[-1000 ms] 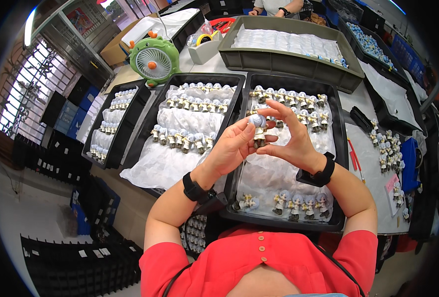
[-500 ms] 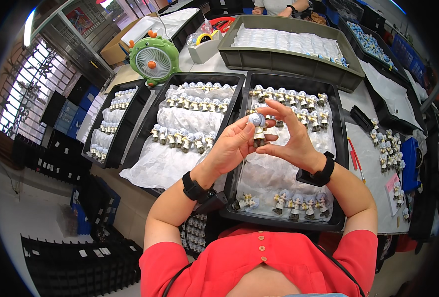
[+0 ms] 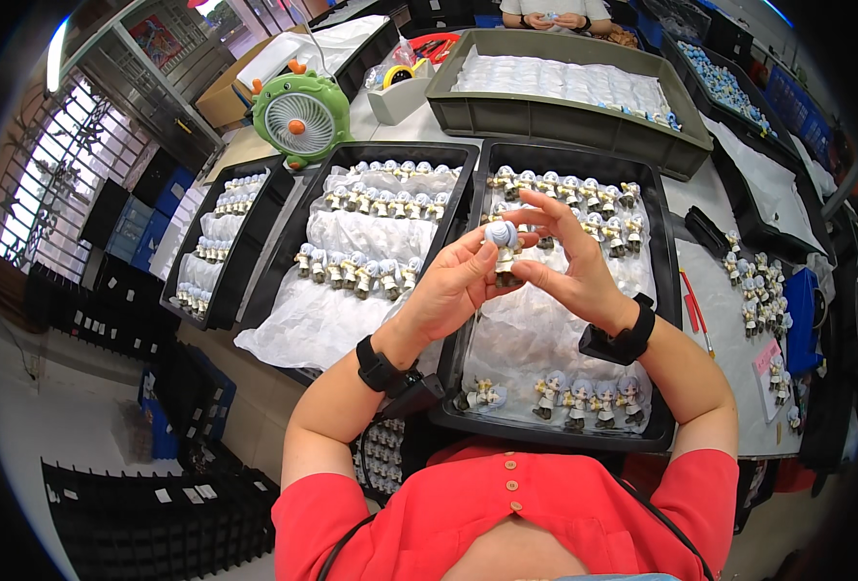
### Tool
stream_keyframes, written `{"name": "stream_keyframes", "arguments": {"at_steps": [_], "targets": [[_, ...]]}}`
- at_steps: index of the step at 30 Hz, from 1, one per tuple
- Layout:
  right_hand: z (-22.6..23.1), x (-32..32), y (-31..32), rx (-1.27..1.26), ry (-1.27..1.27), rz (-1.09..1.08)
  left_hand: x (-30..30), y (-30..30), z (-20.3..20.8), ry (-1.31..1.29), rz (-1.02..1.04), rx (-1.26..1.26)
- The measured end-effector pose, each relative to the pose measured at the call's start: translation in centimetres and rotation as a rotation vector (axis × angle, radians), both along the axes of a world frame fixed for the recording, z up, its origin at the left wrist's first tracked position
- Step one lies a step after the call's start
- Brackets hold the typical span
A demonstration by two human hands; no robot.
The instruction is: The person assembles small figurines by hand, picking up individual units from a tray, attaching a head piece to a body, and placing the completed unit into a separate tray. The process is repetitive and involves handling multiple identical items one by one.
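Note:
A small figurine [image 3: 503, 242] with pale blue hair, a white outfit and dark feet is held upright over the near black tray [image 3: 676, 290]. My left hand [image 3: 456, 281] grips it between thumb and fingers. From the other side my right hand [image 3: 574, 266] closes on it too, its thumb at the lower body and its fingers arched over the back. Similar figurines stand in rows at the tray's far end, partly behind my right hand. Along the near edge lie several more figurines [image 3: 581, 399] on white tissue.
Left stand two more black trays with figurine rows, one a middle tray [image 3: 352, 228]. A green fan [image 3: 298, 116] and a large olive crate [image 3: 569, 114] are behind. To the right lie loose figurines [image 3: 763, 295] and a red-handled tool [image 3: 692, 305]. A co-worker's hands [image 3: 555, 21] show at the far side.
The figurine has tilted a little in my fingers, showing more of the hair's top, and my right fingers have shifted slightly. The co-worker's hands have come together around a small item.

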State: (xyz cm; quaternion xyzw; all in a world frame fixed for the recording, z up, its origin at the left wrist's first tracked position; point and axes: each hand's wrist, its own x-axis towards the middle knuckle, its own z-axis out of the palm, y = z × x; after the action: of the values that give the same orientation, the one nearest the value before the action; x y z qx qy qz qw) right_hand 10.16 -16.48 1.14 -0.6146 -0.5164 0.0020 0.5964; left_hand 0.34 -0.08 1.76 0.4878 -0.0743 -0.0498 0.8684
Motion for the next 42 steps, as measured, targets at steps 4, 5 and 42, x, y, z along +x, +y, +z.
{"name": "stream_keyframes", "arguments": {"at_steps": [4, 5, 42], "targets": [[-0.1, 0.0, 0.1, 0.011, 0.094, 0.017, 0.2, 0.2, -0.5, -0.016, -0.027, 0.031], [-0.1, 0.0, 0.1, 0.020, 0.114, 0.020, 0.1, 0.2, -0.4, -0.011, -0.032, 0.040], [-0.5, 0.2, 0.3, -0.122, -0.004, -0.068, -6.5, 10.8, 2.6, 0.127, 0.288, 1.556]]}}
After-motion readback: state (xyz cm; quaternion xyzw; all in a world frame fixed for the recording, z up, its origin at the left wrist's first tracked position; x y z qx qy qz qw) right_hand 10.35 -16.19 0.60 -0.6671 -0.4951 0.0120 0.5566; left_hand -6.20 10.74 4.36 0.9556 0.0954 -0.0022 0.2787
